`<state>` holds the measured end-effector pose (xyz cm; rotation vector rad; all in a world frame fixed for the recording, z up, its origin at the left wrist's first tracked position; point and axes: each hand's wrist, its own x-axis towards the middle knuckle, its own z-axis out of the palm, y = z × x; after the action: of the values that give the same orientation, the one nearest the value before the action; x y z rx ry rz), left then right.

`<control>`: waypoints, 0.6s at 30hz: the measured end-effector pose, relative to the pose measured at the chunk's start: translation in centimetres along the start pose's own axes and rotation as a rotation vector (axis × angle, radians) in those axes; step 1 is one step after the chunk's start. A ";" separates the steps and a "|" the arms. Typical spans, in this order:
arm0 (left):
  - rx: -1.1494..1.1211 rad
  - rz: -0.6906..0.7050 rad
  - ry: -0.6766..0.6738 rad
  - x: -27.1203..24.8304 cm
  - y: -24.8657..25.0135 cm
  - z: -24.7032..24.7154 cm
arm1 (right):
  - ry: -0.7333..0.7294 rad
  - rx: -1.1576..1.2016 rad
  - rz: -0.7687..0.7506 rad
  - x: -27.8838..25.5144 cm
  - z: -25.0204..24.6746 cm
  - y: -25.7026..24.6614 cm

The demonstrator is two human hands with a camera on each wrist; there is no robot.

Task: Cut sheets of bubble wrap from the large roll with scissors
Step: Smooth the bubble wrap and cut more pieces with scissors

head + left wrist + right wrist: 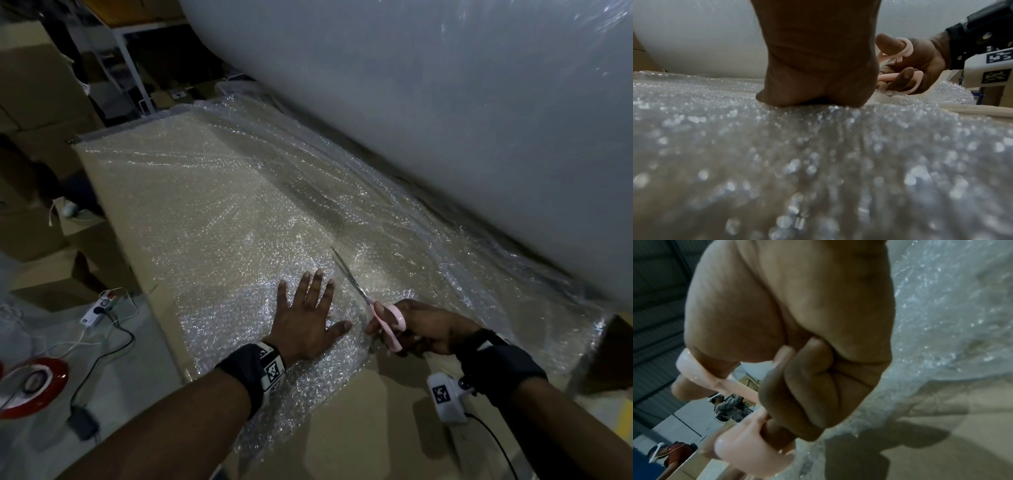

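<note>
Left hand (310,320) flat on the bubble wrap (219,212), fingers straight and spread, palm pressing the sheet down onto the cardboard worktop (359,428). From the left wrist view, heel of that hand (813,68) planted on the bubbled film (818,162), nothing gripped.

Right hand (423,327) just beside the left, closed around the pink handles of the scissors (373,305); thumb through one loop, curled fingers through the other, seen close in the right wrist view (789,331) with the pink loops (748,449) around them. Blades parted slightly, pointing away from the right hand, running just past the left fingertips, with the film between them. A slit in the sheet behind the blades, reaching back to the near edge between the two hands.

Bubble wrap spread across the worktop ahead of both hands and running up to the large roll (428,102), which lies beyond the right hand and fills the far side of the head view.

Off the left hand's side, down on the floor: a white power strip (97,308) with cables, a red-rimmed round object (34,383), and stacked cardboard boxes (37,92).
</note>
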<state>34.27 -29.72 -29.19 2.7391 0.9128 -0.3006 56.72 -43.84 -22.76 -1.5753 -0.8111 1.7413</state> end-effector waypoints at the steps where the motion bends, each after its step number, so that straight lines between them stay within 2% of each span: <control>1: 0.001 0.000 -0.001 0.0 0.0 0.0 | 0.006 -0.012 0.003 0.0 -0.1 -0.1; 9: -0.009 0.001 0.001 -0.1 0.0 -0.1 | 0.044 -0.113 0.042 0.8 -0.4 0.2; 18: -0.004 0.000 -0.001 0.0 0.0 -0.1 | 0.018 -0.073 0.005 0.6 0.2 0.2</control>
<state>34.27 -29.70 -29.14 2.7354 0.9121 -0.2998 56.44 -43.49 -23.22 -1.6401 -0.8712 1.7158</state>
